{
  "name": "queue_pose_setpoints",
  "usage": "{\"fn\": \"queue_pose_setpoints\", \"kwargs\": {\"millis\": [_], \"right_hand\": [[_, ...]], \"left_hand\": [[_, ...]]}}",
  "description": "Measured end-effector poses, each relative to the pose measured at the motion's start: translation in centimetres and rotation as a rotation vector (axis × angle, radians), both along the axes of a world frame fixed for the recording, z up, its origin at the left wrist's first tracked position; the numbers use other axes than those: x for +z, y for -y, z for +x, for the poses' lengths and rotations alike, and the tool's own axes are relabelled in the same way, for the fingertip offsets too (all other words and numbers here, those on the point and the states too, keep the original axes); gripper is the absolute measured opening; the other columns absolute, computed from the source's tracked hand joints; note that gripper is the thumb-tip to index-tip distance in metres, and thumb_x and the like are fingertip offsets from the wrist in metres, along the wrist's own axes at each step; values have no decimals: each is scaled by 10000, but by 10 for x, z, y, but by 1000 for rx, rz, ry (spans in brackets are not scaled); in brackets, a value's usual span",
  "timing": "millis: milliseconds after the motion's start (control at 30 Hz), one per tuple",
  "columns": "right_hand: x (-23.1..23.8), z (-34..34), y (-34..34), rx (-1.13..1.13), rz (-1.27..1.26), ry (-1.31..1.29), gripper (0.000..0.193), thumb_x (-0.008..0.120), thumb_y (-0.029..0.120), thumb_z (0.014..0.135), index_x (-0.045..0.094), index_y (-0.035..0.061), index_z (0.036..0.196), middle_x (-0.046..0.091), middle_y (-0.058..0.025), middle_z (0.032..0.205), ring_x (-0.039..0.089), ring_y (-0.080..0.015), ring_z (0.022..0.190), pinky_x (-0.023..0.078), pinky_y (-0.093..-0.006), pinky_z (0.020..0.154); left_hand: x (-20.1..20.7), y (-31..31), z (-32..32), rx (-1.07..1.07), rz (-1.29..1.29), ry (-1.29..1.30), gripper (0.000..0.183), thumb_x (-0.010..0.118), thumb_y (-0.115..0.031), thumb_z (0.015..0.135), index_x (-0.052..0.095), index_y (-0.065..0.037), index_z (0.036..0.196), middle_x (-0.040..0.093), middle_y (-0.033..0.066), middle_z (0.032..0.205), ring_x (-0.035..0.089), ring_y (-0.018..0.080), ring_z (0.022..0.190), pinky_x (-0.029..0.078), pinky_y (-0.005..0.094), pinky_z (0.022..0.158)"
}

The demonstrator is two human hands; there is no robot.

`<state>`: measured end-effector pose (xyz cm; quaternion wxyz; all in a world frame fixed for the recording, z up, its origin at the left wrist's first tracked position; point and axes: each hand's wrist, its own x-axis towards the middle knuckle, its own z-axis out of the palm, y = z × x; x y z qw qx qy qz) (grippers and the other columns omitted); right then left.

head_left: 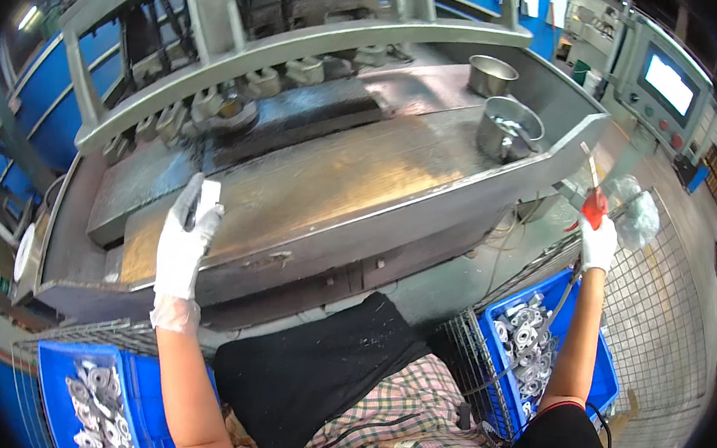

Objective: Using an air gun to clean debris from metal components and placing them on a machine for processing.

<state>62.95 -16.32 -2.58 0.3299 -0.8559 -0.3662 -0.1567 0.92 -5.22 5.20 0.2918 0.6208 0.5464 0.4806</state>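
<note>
My left hand (182, 238), in a white glove, rests on the steel machine table (336, 188) near its left part and holds a small pale flat piece (208, 200) between its fingers. My right hand (598, 242), also gloved, is stretched out past the table's right end and grips a red-handled tool (594, 206) with a thin pale shaft pointing up. Close beside that hand hangs a crumpled clear plastic bag (639, 216).
Two round metal pots (510, 126) stand at the table's far right. A row of metal parts (215, 105) sits under the press frame at the back. Blue crates of metal parts (535, 350) stand on wire racks at my right and lower left (91, 401). A control panel with a screen (667, 85) is far right.
</note>
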Motion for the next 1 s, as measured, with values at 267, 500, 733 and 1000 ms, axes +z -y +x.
{"fn": "queue_pose_setpoints", "kwargs": {"millis": [267,500,733,1000], "right_hand": [[28,-64,-18,115,206,138,381,697,233,803,640,81,1148,658,-145,1036,616,-327,1011,473,-402,907],[54,-86,-114,479,179,120,449,681,277,830,595,143,1250,661,-158,1029,625,-332,982,486,-414,856],[85,-72,-142,388,324,-15,236,581,296,898,681,128,1031,684,-132,978,645,-331,938,504,-399,816],[74,-30,-175,126,19,-27,315,543,393,895,658,145,1051,691,-137,1018,641,-353,989,496,-420,861]], "left_hand": [[-27,-57,2,55,-54,-945,622,671,-451,801,588,-85,1297,637,239,1161,616,387,1078,475,435,947],[4,-60,12,120,352,-534,561,728,-198,789,566,27,1276,657,239,1089,656,351,998,506,371,878],[-32,-56,13,103,30,-847,600,702,-330,802,565,-52,1316,616,194,1229,588,365,1127,453,427,975],[-35,-57,14,96,59,-811,611,714,-333,790,568,-55,1314,619,191,1222,595,367,1108,459,429,963]]}}
